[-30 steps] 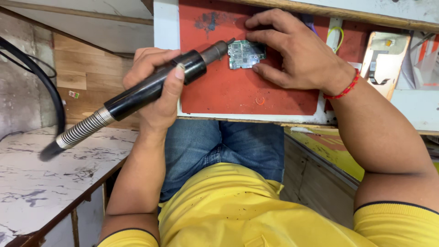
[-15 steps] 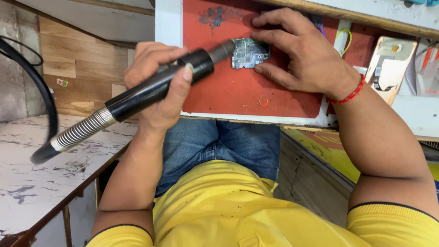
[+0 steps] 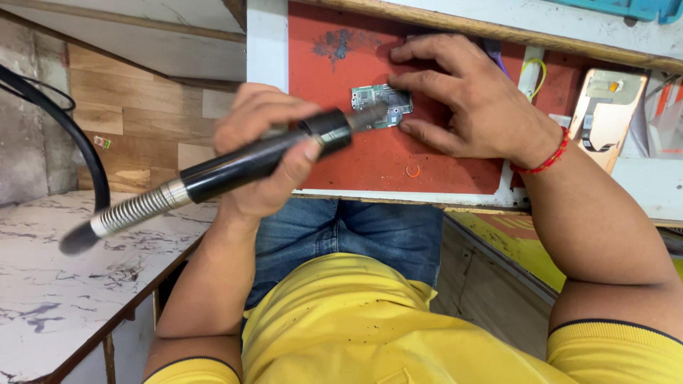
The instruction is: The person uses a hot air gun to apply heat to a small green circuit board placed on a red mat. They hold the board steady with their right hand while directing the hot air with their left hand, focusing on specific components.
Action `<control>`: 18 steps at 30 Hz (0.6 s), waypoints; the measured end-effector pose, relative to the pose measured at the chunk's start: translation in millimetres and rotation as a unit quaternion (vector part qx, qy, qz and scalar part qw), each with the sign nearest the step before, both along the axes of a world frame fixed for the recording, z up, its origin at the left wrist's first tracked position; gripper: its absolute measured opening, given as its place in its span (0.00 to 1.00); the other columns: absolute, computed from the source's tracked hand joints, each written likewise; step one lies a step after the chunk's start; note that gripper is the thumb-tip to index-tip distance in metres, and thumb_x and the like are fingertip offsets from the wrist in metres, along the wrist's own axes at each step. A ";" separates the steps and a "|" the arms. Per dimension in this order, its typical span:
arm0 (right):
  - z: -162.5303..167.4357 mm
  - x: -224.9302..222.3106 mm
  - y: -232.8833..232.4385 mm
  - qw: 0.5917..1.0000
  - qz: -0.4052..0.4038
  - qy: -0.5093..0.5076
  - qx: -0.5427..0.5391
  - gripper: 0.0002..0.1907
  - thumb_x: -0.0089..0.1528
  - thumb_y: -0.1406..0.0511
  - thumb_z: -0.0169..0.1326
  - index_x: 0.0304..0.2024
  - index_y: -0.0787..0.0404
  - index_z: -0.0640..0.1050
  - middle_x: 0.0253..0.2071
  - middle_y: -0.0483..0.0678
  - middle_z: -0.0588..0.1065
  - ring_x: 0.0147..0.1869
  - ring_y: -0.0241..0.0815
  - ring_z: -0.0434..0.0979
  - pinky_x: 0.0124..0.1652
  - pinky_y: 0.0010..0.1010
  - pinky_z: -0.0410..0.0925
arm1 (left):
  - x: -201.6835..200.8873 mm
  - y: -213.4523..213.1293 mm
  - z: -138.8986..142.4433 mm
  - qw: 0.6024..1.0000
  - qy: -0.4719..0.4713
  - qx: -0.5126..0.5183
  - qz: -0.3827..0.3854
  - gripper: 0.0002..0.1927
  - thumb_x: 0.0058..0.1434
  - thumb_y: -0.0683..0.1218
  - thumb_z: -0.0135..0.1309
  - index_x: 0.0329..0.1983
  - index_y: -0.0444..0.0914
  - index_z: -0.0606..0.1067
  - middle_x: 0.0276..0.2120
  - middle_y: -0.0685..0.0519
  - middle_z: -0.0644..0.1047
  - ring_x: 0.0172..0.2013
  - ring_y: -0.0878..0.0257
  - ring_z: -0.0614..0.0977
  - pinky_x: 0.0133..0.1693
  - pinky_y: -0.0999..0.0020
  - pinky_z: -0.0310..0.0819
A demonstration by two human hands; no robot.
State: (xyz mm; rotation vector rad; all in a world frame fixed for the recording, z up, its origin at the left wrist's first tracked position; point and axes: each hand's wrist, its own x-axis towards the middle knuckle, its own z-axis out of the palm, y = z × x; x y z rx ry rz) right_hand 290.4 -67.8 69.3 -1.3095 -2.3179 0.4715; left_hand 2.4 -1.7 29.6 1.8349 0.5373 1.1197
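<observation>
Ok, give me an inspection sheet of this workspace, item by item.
Surface: red mat, stained, on a white bench.
Job's things: small circuit board on the mat; black rotary handpiece, tip at the board.
Clutter: opened phone body at right; small ring on the mat.
Hands: left hand grips the handpiece; right hand pins the board.
Cables: black hose behind the handpiece's spring sleeve; yellow wire.
Surroundings: marbled side table, wood-panelled wall.

Head-worn view, steeply downward, close.
</observation>
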 end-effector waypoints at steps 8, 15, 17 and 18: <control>-3.9 5.3 -3.5 0.999 -0.028 0.017 -0.025 0.22 0.61 0.68 0.66 0.57 0.67 0.77 0.63 0.56 0.69 0.68 0.54 0.70 0.65 0.39 0.69 | -2.8 -1.1 3.3 1.000 0.014 -0.017 0.009 0.16 0.63 0.52 0.61 0.45 0.35 0.78 0.37 0.49 0.81 0.40 0.59 0.80 0.48 0.68 0.73; -9.5 7.3 -3.6 0.999 -0.025 0.021 -0.029 0.21 0.60 0.69 0.64 0.55 0.68 0.77 0.64 0.57 0.69 0.68 0.55 0.71 0.64 0.39 0.68 | -4.1 -1.8 -6.0 1.000 0.012 0.005 -0.008 0.16 0.64 0.53 0.61 0.45 0.35 0.79 0.39 0.49 0.82 0.41 0.61 0.81 0.50 0.68 0.73; -9.9 6.4 -3.4 0.999 -0.024 0.028 -0.024 0.21 0.60 0.68 0.65 0.54 0.68 0.77 0.64 0.57 0.69 0.68 0.55 0.71 0.64 0.39 0.68 | -5.7 -3.8 -5.4 0.999 0.020 -0.016 0.027 0.17 0.66 0.53 0.61 0.46 0.35 0.79 0.38 0.48 0.81 0.43 0.60 0.80 0.50 0.69 0.74; -9.5 6.9 -2.1 0.999 -0.019 0.031 -0.019 0.20 0.60 0.68 0.65 0.54 0.68 0.77 0.64 0.57 0.70 0.68 0.56 0.71 0.65 0.40 0.68 | -5.4 -3.0 -5.4 0.999 0.019 -0.016 0.028 0.16 0.66 0.53 0.61 0.46 0.35 0.79 0.38 0.48 0.81 0.43 0.60 0.80 0.50 0.68 0.74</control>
